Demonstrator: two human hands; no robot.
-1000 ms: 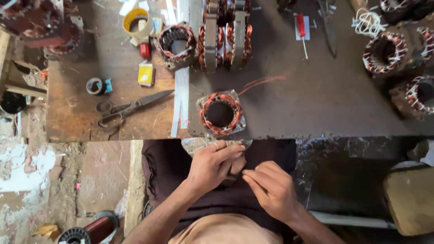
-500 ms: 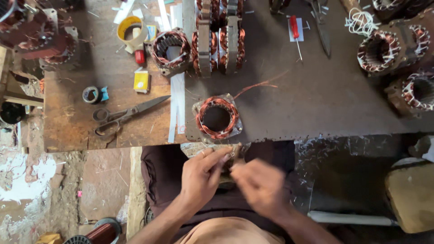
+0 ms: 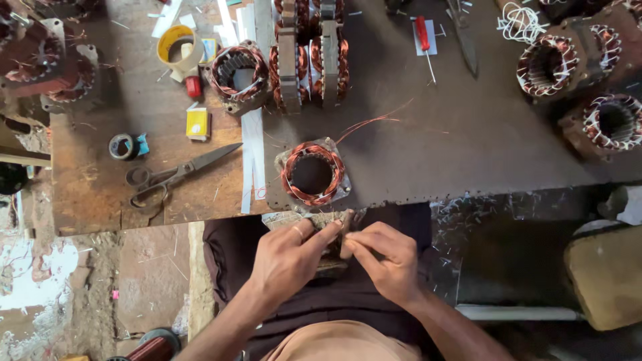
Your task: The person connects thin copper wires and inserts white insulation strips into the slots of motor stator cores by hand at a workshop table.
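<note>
While left hand [image 3: 287,257] steadies small part [image 3: 346,235], right hand [image 3: 388,262] fingers pinch it.

soft, even daylight; sharp focus; faint shadows; slight wide-angle bending at edges

Right hand [image 3: 388,264]: motion-blurred half a second ago, now sharp, fingers pinched at the small object over the lap
Left hand [image 3: 287,257]: forefinger now stretched out to meet the right fingertips
Wound stator [image 3: 312,174] on desk [image 3: 468,147]: sits lower in view, camera tipped
</note>
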